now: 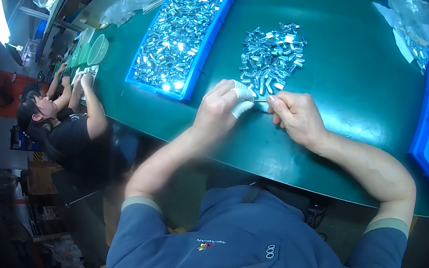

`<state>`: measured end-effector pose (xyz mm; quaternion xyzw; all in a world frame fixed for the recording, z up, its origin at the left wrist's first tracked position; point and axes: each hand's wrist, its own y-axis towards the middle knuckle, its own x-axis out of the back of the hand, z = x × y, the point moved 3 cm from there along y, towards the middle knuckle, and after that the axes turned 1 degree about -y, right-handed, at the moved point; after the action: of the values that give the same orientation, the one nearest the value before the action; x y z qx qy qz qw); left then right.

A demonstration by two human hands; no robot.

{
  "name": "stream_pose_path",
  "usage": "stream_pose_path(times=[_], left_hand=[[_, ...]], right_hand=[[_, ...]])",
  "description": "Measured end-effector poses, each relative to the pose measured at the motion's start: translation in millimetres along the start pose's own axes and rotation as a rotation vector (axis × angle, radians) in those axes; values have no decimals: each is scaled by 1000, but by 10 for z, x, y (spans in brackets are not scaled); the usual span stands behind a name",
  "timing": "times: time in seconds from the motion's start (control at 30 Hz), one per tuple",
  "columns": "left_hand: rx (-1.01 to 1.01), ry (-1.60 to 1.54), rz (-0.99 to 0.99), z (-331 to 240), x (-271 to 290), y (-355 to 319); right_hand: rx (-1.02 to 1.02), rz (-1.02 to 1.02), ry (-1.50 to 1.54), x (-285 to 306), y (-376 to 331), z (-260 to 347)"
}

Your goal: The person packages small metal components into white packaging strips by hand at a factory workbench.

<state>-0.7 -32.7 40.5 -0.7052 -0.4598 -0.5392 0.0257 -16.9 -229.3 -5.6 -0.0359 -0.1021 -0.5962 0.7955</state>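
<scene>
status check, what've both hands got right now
Left hand, white-wrapped fingers, and right hand pinch one small metal part. Loose part pile just beyond. Nothing between.

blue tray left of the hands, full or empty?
Full: the blue tray is covered rim to rim with shiny metal parts.

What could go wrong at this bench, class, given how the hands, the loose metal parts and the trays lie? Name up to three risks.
1. The left hand and right hand pinch one thin metal piece just below the loose pile; a slip might scatter parts.
2. The work sits near the green table edge, so a dropped piece could roll off.
3. The full blue tray lies close by the left hand; sorted and unsorted parts might mix.
</scene>
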Motion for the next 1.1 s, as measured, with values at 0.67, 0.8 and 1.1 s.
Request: stream_pose_path(times=[0.67,0.8,1.1], left_hand=[[-265,60,114,209,240,446],[-396,147,234,302,232,693],[-312,198,180,751,380,953]], right_hand=[[-72,-13,245,-49,67,-139],[-83,-62,283,-2,81,-131],[-42,-227,245,111,87,-82]])
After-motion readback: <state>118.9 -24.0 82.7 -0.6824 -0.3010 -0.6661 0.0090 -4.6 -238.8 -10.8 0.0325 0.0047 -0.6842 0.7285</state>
